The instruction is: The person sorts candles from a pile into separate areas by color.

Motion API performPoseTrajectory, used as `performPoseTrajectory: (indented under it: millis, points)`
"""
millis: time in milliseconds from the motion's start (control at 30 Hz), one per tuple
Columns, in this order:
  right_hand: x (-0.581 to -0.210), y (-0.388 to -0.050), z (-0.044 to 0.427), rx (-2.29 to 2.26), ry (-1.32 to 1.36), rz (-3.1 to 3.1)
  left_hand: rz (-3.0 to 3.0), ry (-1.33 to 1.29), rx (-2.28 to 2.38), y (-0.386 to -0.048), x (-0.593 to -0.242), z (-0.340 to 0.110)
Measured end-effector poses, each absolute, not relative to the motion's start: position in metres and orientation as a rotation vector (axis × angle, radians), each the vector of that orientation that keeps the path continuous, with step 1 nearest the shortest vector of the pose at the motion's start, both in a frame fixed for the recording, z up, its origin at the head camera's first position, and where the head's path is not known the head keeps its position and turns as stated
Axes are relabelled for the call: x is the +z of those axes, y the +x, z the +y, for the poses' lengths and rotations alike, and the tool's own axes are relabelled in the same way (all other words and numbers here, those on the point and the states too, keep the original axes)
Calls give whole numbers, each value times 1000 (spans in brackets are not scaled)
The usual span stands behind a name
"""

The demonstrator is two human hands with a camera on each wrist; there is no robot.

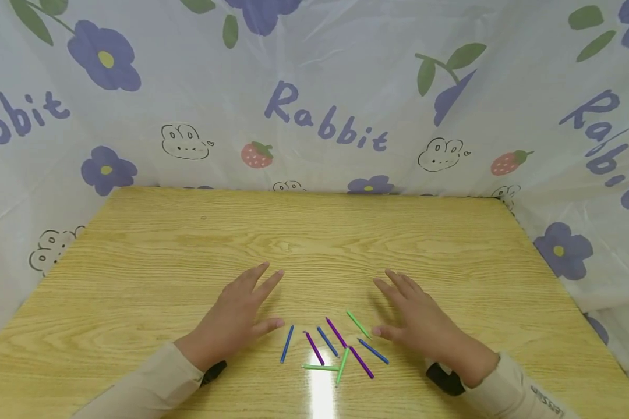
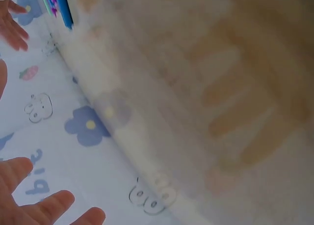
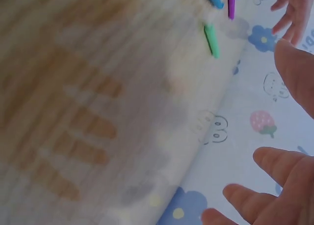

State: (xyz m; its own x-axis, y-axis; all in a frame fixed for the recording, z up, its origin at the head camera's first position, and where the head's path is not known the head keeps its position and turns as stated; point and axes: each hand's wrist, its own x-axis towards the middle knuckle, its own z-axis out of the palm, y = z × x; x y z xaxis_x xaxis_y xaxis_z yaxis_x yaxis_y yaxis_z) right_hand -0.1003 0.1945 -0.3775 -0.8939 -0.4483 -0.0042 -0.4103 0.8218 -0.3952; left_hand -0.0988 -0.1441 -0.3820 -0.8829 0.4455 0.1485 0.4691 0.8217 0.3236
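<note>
From my head, I see nine thin sticks lying loose on the bench point(image 1: 188, 244), low in the middle of the frame: three blue, three purple and three green. My left hand point(image 1: 236, 317) is to their left and my right hand point(image 1: 419, 317) to their right, both open, fingers spread, holding nothing. My left thumb is near the leftmost blue stick point(image 1: 286, 344); my right thumb is just beside the lower end of the upper green stick point(image 1: 359, 324). I judge the sticks light and fairly stiff, perhaps liable to snap if bent, and smooth enough to roll or slip on this glossy top. The leftmost blue one lies apart, so a thumb-and-finger pinch across its middle should suit. The lower green pair point(image 1: 343, 366) touch near the bottom of the cluster; I'd pinch a free end there, so the neighbour isn't dragged.

From my left wrist, a few sticks show at the upper left, with my spread fingertips at the lower left, clear of them.

From my right wrist, stick ends show at the upper right, a green one nearest; my fingers are open at the right edge. I can't tell what the sticks are made of.
</note>
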Motion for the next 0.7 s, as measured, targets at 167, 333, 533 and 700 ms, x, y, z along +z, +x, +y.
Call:
performPoseTrajectory:
  millis: [167,333,533,700]
  points:
    - [-379,-97,192,-639,-699,2870,-2981,-748,-769,-95,-380,-138]
    - [-378,-95,191,-658,-673,2846,-3006,-737,-889,-94,-380,-134]
    - [-377,-94,188,-687,-646,2820,-3031,-678,-1021,-95,-380,-129]
    - [-376,-92,185,-711,-637,2802,-3100,-517,-1197,-95,-379,-122]
